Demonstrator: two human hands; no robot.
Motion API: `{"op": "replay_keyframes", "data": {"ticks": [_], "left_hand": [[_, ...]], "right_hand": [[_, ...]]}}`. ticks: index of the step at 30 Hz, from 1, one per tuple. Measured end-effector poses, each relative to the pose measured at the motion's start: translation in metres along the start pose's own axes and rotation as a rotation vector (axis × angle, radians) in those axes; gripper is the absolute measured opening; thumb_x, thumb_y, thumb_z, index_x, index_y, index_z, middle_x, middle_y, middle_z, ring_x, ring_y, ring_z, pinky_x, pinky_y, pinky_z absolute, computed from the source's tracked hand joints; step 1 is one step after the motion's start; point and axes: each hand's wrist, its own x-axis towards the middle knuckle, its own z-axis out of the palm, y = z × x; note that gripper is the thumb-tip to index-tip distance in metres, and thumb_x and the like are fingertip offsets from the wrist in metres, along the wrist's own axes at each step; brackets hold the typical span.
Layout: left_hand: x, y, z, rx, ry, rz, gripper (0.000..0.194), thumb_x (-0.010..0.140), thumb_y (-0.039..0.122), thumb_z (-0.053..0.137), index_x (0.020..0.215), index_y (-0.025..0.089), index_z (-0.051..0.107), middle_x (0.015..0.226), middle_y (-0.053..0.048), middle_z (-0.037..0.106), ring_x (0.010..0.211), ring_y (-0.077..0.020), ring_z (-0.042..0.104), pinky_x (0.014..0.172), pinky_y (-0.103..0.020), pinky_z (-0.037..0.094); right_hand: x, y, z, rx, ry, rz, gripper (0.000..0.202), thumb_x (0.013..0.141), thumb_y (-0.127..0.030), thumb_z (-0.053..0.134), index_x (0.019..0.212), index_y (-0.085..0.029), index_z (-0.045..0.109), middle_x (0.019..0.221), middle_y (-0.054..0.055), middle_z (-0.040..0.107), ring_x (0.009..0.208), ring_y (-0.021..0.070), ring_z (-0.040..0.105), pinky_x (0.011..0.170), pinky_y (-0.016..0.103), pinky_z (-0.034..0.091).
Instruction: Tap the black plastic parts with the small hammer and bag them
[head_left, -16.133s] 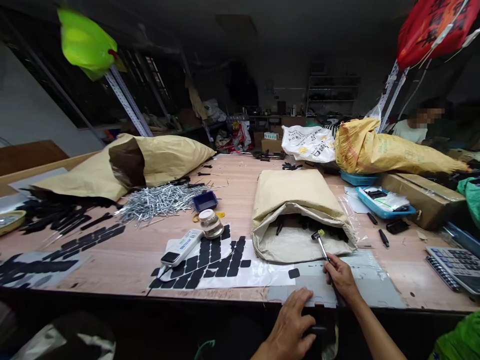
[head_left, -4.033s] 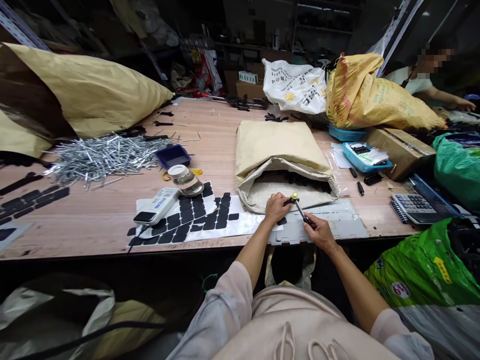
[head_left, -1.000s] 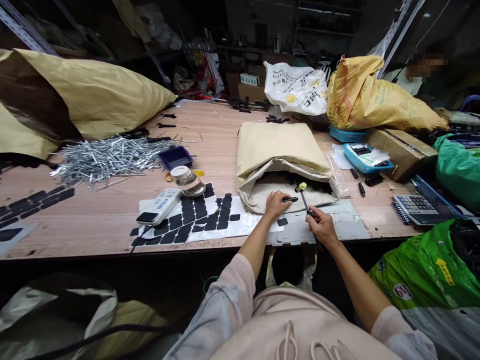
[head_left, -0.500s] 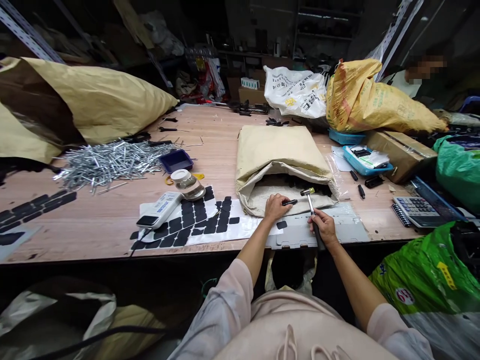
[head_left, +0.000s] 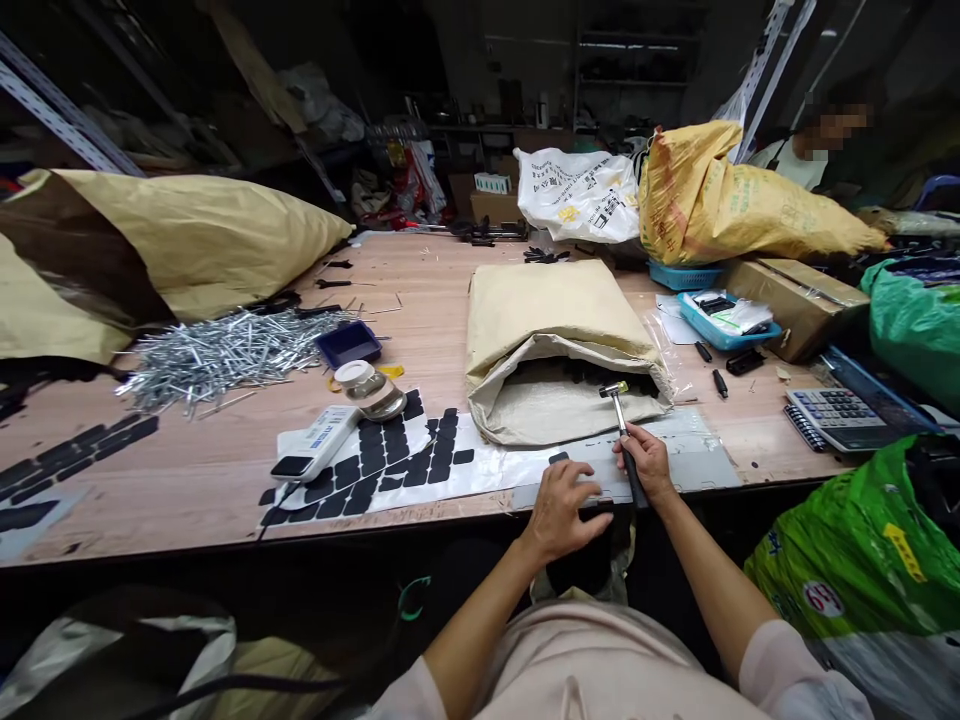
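From the head view, with the sack (head_left: 555, 310) as the clock's centre: here's the change, the left hand (head_left: 561, 512) has come back from the sack's mouth to the near edge of the bench (head_left: 187, 475), at six o'clock. The slim black piece it was pinching is out of sight, and where it went can't be told. Those fingers are apart now, thumb stuck out, nothing visible in the grip, though the palm side is hidden. Judging by that, the hand looks freed from steadying work.

Over at five o'clock, the right hand (head_left: 646, 462) is still clamped on the hammer (head_left: 613, 389), its head up by the sack's open mouth, where dark pieces lie inside. No blow can be seen landing. The grey board (head_left: 694, 455) lies at four o'clock.

Round at eight, there's the sheet of black pads (head_left: 442, 450), with a jar (head_left: 370, 390) towards nine and, beyond it, the pile of metal rods (head_left: 225, 355).
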Motion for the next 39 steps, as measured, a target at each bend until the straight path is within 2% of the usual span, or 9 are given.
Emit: {"op": "replay_keyframes", "data": {"ticks": [3, 8, 10, 13, 20, 25, 30, 34, 39], "left_hand": [[0.062, -0.019, 0.001, -0.031, 0.1, -0.179, 0.013, 0.086, 0.034, 0.069, 0.091, 0.023, 0.071, 0.094, -0.005, 0.07, 0.094, -0.0209, 0.062, 0.088, -0.035, 0.049], [0.174, -0.067, 0.013, -0.058, 0.165, -0.687, 0.02, 0.093, 0.032, 0.056, 0.099, 0.021, 0.072, 0.099, -0.007, 0.073, 0.094, -0.021, 0.067, 0.083, -0.032, 0.049], [0.203, -0.081, 0.019, -0.022, 0.145, -0.821, 0.025, 0.094, 0.034, 0.053, 0.101, 0.02, 0.073, 0.106, -0.012, 0.074, 0.101, -0.025, 0.068, 0.082, -0.035, 0.049], [0.224, -0.094, 0.03, 0.053, 0.125, -0.907, 0.028, 0.09, 0.04, 0.058, 0.1, 0.019, 0.075, 0.112, -0.017, 0.073, 0.105, -0.0313, 0.069, 0.081, -0.039, 0.05], [0.215, -0.103, 0.038, 0.27, 0.118, -0.723, 0.025, 0.083, 0.039, 0.068, 0.099, 0.022, 0.078, 0.116, -0.014, 0.068, 0.109, -0.031, 0.063, 0.088, -0.04, 0.049], [0.197, -0.1, 0.014, 0.321, 0.078, -0.661, 0.017, 0.083, 0.03, 0.066, 0.092, 0.023, 0.079, 0.11, -0.011, 0.066, 0.108, -0.0291, 0.059, 0.087, -0.039, 0.048], [0.15, -0.102, -0.009, 0.15, -0.085, -0.471, 0.019, 0.079, 0.034, 0.074, 0.095, 0.029, 0.081, 0.098, -0.003, 0.068, 0.101, -0.023, 0.058, 0.084, -0.032, 0.047], [0.115, -0.108, -0.003, 0.044, -0.139, -0.37, 0.023, 0.082, 0.035, 0.073, 0.103, 0.031, 0.081, 0.094, -0.002, 0.069, 0.099, -0.0211, 0.057, 0.09, -0.031, 0.046], [0.106, -0.112, 0.009, -0.005, -0.068, -0.408, 0.026, 0.083, 0.038, 0.074, 0.108, 0.033, 0.08, 0.1, -0.001, 0.068, 0.103, -0.0207, 0.056, 0.094, -0.033, 0.045]], "right_hand": [[0.0, 0.0, 0.001, 0.01, 0.019, 0.001, 0.047, 0.074, -0.046, 0.072, 0.108, -0.015, 0.066, 0.065, -0.002, 0.066, 0.042, 0.0107, 0.052, 0.035, 0.021, 0.038], [0.0, -0.001, 0.004, 0.026, -0.003, 0.005, 0.047, 0.072, -0.046, 0.072, 0.108, -0.015, 0.066, 0.064, -0.002, 0.065, 0.04, 0.0107, 0.051, 0.034, 0.021, 0.038], [0.0, -0.001, 0.005, 0.02, -0.02, 0.009, 0.047, 0.073, -0.047, 0.072, 0.107, -0.015, 0.067, 0.064, -0.002, 0.065, 0.04, 0.0108, 0.051, 0.035, 0.022, 0.038], [0.001, 0.0, 0.005, 0.003, -0.03, 0.01, 0.048, 0.075, -0.05, 0.071, 0.109, -0.016, 0.067, 0.065, -0.001, 0.065, 0.041, 0.0116, 0.052, 0.035, 0.022, 0.039], [0.001, 0.005, 0.004, 0.03, -0.034, 0.014, 0.05, 0.075, -0.05, 0.073, 0.111, -0.016, 0.068, 0.065, -0.001, 0.065, 0.041, 0.0117, 0.053, 0.034, 0.022, 0.039], [0.001, 0.003, 0.005, 0.04, -0.027, 0.012, 0.048, 0.074, -0.048, 0.072, 0.109, -0.015, 0.068, 0.065, -0.001, 0.065, 0.042, 0.0114, 0.052, 0.035, 0.022, 0.039], [0.001, -0.001, 0.004, 0.015, -0.021, 0.006, 0.044, 0.075, -0.047, 0.071, 0.105, -0.015, 0.068, 0.065, -0.001, 0.065, 0.041, 0.0111, 0.051, 0.035, 0.022, 0.038], [0.0, -0.002, 0.001, -0.019, -0.028, -0.013, 0.044, 0.074, -0.046, 0.071, 0.106, -0.015, 0.069, 0.065, -0.001, 0.065, 0.042, 0.0106, 0.052, 0.037, 0.022, 0.039], [-0.003, 0.002, 0.001, -0.124, -0.028, -0.04, 0.049, 0.076, -0.046, 0.07, 0.114, -0.014, 0.069, 0.065, -0.003, 0.065, 0.042, 0.0102, 0.052, 0.04, 0.024, 0.043]]}}
